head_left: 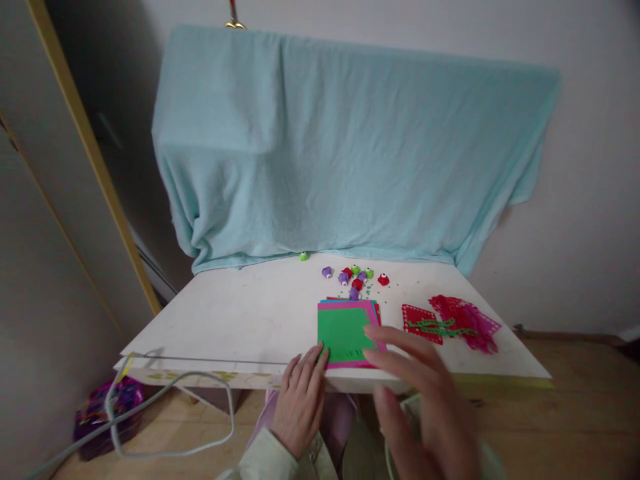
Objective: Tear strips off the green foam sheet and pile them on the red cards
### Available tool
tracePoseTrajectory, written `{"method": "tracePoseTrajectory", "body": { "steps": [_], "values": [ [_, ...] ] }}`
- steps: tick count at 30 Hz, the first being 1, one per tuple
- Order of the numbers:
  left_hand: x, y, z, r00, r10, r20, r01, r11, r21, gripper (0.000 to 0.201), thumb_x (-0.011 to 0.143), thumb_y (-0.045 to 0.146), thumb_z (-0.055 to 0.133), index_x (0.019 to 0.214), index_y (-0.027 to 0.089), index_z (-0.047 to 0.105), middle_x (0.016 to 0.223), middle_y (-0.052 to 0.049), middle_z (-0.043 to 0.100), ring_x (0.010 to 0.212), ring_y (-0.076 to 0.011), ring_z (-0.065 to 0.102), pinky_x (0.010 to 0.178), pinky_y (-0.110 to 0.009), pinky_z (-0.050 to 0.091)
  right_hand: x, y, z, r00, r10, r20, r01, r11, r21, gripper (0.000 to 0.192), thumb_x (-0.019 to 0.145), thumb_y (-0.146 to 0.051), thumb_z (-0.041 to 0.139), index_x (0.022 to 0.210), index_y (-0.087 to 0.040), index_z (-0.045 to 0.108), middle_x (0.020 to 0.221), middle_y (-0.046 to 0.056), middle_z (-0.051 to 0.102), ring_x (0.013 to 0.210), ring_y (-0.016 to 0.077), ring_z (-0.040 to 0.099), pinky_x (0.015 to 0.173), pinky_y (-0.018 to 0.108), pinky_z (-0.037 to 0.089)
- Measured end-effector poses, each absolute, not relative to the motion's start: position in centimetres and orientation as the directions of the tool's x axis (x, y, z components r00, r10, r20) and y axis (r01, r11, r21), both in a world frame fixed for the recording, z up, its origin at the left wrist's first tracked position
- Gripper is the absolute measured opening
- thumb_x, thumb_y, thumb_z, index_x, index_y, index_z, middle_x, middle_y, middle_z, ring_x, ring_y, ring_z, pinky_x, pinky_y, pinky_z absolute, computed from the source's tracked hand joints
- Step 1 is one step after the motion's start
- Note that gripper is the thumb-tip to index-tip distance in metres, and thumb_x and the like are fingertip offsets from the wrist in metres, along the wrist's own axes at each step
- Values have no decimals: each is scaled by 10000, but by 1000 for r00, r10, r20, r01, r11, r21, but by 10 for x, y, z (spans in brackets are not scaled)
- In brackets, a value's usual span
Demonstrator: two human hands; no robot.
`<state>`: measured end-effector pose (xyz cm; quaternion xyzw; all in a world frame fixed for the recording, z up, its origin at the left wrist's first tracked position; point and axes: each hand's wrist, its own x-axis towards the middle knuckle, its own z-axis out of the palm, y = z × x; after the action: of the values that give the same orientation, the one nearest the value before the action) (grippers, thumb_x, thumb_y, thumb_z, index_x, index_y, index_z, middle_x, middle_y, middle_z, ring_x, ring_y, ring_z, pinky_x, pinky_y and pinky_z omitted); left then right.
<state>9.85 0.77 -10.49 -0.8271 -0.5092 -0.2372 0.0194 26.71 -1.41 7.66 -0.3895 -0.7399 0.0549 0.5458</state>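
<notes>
A stack of coloured paper sheets with a green sheet (343, 333) on top lies near the front edge of a white table (250, 313). My left hand (300, 400) rests at the table's front edge, its fingertips touching the lower left corner of the stack. My right hand (425, 400), blurred, hovers with fingers spread over the stack's lower right corner and holds nothing. Behind the stack sit several small craft punches (355, 277) in purple, red and green.
Punched red and magenta paper pieces (460, 320) with a green strip lie at the table's right. A light blue cloth (345, 147) drapes over something behind the table. A grey cable (175, 400) hangs off the front left, above a purple bag (105, 413) on the floor.
</notes>
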Motion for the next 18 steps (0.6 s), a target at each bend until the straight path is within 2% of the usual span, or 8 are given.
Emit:
{"method": "tracePoseTrajectory", "body": {
  "steps": [2, 4, 7, 9, 12, 15, 18],
  "values": [
    [100, 8, -105, 316, 839, 443, 824, -474, 310, 691, 837, 128, 407, 1472, 161, 138, 1475, -115, 303, 1355, -255, 262, 1102, -486, 222, 257, 12, 50, -185, 713, 676, 516, 656, -551, 336, 868, -121, 457, 1175, -222, 548, 1168, 94, 582, 1118, 229, 534, 931, 425, 474],
    [102, 8, -106, 206, 860, 468, 790, -428, 439, 701, 848, 166, 401, 1476, 161, 90, 1470, -122, 292, 1353, -262, 250, 1088, -499, 255, 246, 34, 18, -293, 744, 600, 480, 657, -581, 318, 872, -120, 445, 1140, -238, 570, 1144, 78, 588, 1110, 219, 527, 953, 416, 456],
    [105, 9, -105, 66, 884, 463, 729, -359, 583, 675, 876, 210, 383, 1476, 184, 74, 1486, -120, 233, 1366, -260, 209, 1076, -497, 290, 233, 52, -22, -298, 800, 521, 509, 595, -622, 354, 851, -115, 478, 1175, -241, 544, 1155, 73, 573, 1106, 218, 509, 985, 421, 422],
    [108, 10, -104, 23, 887, 462, 705, -342, 622, 646, 893, 228, 375, 1472, 196, 92, 1483, -119, 230, 1366, -257, 208, 1072, -497, 299, 227, 55, -38, -272, 840, 469, 560, 535, -633, 376, 832, -124, 520, 1191, -236, 529, 1144, 77, 566, 1093, 229, 498, 975, 427, 417],
    [111, 13, -103, -11, 889, 459, 698, -322, 640, 589, 895, 200, 373, 1448, 192, 172, 1443, -121, 297, 1350, -247, 243, 1071, -488, 303, 224, 56, -49, -256, 881, 398, 626, 465, -626, 282, 810, -141, 570, 1077, -229, 572, 1013, 69, 577, 998, 242, 510, 913, 435, 428],
    [113, 17, -102, -49, 889, 454, 701, -294, 650, 530, 875, 147, 387, 1393, 186, 280, 1379, -120, 379, 1316, -238, 294, 1067, -478, 305, 223, 59, -54, -265, 896, 356, 640, 440, -630, 200, 794, -117, 580, 964, -223, 576, 922, 52, 565, 924, 235, 509, 853, 412, 437],
    [111, 24, -101, -87, 892, 443, 673, -275, 686, 479, 863, 129, 397, 1336, 183, 348, 1328, -121, 429, 1270, -239, 353, 1045, -477, 326, 221, 62, -58, -242, 909, 340, 638, 413, -651, 225, 775, -64, 563, 939, -217, 550, 920, 44, 552, 912, 227, 501, 833, 392, 433]
  ]
}}
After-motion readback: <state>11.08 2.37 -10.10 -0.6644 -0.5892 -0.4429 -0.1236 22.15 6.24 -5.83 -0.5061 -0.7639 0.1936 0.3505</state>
